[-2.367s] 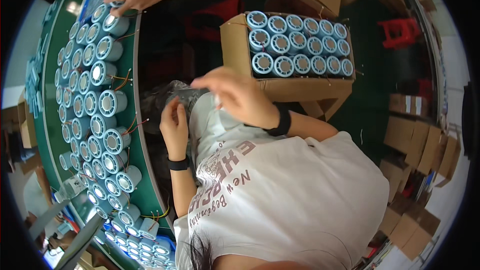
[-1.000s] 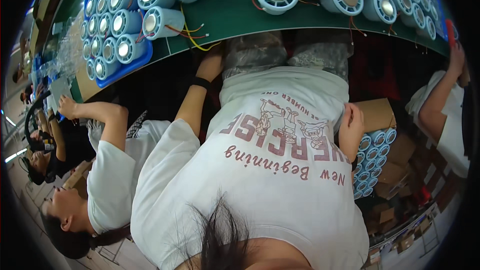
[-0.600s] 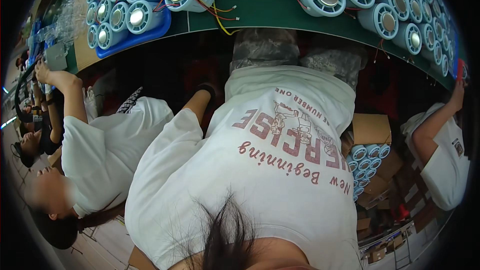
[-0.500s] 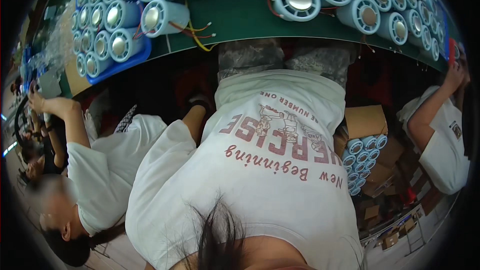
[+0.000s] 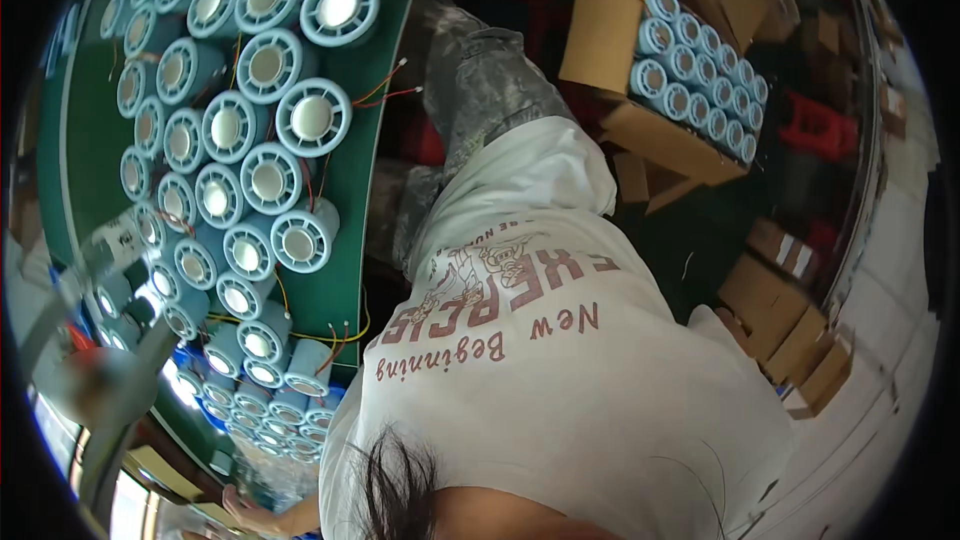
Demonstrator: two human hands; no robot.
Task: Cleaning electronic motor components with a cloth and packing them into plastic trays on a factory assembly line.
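Observation:
Neither of my hands can be made out. My right sleeve (image 5: 715, 340) lies out to the right, and only a thin strip of skin shows past it, beside brown cartons. On the left, my arm is hidden by my white shirt (image 5: 540, 340). Many light-blue cylinders (image 5: 313, 118) with slotted rims and silver round centres stand on the green table (image 5: 335, 180) to my left. Thin red and yellow wires with small white plugs (image 5: 390, 95) trail from some of them, a few over the table's edge.
Beyond my legs stands an open carton (image 5: 600, 35) packed with rows of the same cylinders. More cartons (image 5: 765, 300) sit on the floor at right, near a red plastic stool (image 5: 820, 130). Another person's hand (image 5: 245, 512) shows at lower left, by clear plastic wrap. A blurred pale object crosses the left edge.
My view has swung to the right, so the table now runs down the left side. The carton of cylinders has come more fully into view. The right-hand co-worker is no longer seen.

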